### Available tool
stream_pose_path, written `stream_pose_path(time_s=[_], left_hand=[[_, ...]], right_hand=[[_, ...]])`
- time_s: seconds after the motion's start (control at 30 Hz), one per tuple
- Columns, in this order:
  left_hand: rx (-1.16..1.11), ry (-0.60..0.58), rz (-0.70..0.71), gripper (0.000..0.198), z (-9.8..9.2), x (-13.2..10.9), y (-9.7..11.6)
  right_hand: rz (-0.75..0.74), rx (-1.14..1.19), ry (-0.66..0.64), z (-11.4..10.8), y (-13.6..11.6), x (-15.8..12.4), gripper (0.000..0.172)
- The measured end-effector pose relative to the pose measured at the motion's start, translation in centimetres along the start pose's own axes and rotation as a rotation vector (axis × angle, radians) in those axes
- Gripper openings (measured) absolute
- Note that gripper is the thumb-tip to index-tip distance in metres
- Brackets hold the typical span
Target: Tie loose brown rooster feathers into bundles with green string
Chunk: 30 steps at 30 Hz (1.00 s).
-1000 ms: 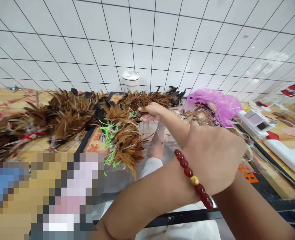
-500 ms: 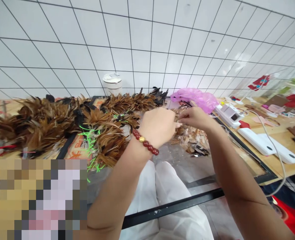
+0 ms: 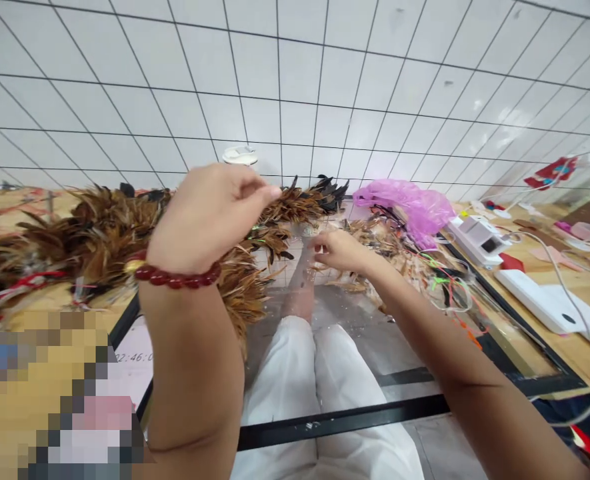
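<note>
My left hand (image 3: 209, 213), with a red bead bracelet (image 3: 175, 277) on the wrist, is raised in front of the brown feather bundles (image 3: 99, 230). Its thumb and fingers are pinched together, and what they hold is too small to see. Lower and to the right, my right hand (image 3: 337, 250) is over the glass tabletop, at the edge of a pile of loose pale-brown feathers (image 3: 389, 243). Its fingers are also pinched, on something I cannot make out.
A pink plastic bag (image 3: 409, 203) lies behind the loose feathers. A white lidded cup (image 3: 239, 155) stands by the tiled wall. White devices (image 3: 479, 233) and a cable (image 3: 575, 313) lie on the wooden bench at right. The black table frame (image 3: 335, 420) crosses my white-clad legs.
My left hand has risen and moved left, away from my right hand. My right hand has drawn back a little from the loose feather pile. The camera has shifted.
</note>
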State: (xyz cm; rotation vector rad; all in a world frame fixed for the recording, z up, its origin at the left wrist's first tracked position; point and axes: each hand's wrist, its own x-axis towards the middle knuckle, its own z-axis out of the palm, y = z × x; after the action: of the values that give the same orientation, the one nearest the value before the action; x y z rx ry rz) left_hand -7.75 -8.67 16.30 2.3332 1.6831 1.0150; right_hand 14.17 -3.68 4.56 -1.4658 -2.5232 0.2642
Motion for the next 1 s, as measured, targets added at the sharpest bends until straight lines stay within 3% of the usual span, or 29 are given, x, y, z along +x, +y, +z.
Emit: stream_pose_path(time_s=[0.13, 0.27, 0.37, 0.53, 0.7, 0.77, 0.83, 1.0], left_hand=[[-0.053, 0.190, -0.064, 0.032, -2.5, -1.2, -1.1], [-0.127, 0.295, -0.074, 0.025, -3.6, -1.9, -1.9], [-0.155, 0.393, -0.056, 0.022, -3.6, -1.9, -2.8], [-0.226, 0.506, -0.047, 0.020, -2.6, -1.1, -4.4], [-0.252, 0.483, -0.048, 0.020, -2.1, -0.6, -4.5], [-0.258, 0.468, -0.045, 0.019, -2.1, -0.6, -4.3], [-0.293, 0.476, -0.031, 0.019, -2.0, -0.4, -4.3], [-0.395, 0.553, 0.042, 0.014, -1.6, -0.2, -2.9]], right_hand=[[-0.137, -0.024, 0.188, 1.4, -3.3, 4.3, 0.035], [-0.070, -0.200, 0.138, 3.5, -5.3, 8.4, 0.032], [-0.008, -0.265, 0.099, 3.7, -5.0, 9.5, 0.023], [0.055, -0.275, 0.197, 2.0, -4.3, 10.7, 0.027], [-0.033, -0.263, 0.020, 2.7, -4.6, 12.8, 0.027], [-0.080, -0.165, -0.028, 2.3, -3.9, 12.2, 0.036], [-0.067, -0.085, 0.025, 0.8, -2.4, 10.0, 0.045], [0.049, -0.132, 0.091, -5.1, 3.0, -0.7, 0.031]])
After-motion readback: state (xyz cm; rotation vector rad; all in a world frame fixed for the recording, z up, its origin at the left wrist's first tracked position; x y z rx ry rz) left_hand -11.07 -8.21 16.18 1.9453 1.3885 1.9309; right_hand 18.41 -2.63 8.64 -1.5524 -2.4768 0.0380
